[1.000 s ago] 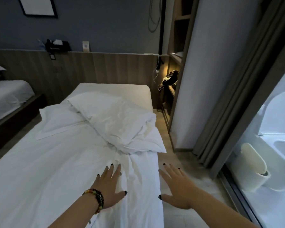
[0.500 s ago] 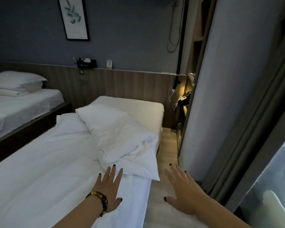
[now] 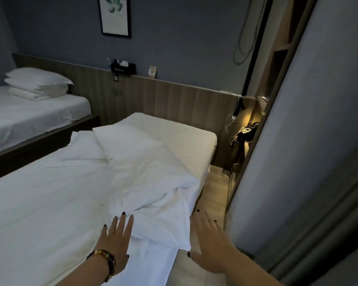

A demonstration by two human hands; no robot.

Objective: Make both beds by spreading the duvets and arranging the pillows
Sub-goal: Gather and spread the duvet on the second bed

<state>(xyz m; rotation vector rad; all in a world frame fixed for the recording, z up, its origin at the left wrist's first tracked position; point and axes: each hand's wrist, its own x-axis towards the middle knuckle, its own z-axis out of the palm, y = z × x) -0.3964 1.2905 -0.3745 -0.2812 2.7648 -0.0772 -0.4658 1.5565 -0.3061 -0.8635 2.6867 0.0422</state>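
White covers nearly everything soft: the crumpled duvet [image 3: 151, 190], the flat pillow [image 3: 81, 149] at its ten o'clock, the near bed's sheet [image 3: 39, 213] and the stacked pillows [image 3: 37, 83] on the far bed [image 3: 29, 114]. The wall [image 3: 184, 38] is dull blue-grey above a brown wood-grain panel [image 3: 174, 100], and at twelve o'clock a black-framed picture [image 3: 115, 16] shows green leaves on white. Both the left hand [image 3: 117, 242] and right hand [image 3: 211, 244] have black-painted nails, the left wrist wearing a bracelet [image 3: 105, 263] of dark, amber and red beads.

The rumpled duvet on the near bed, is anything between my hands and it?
Nothing visible. The left hand lies open on the near bed with its fingertips at the duvet edge; the right hand hovers open beside the duvet's corner, over the floor.
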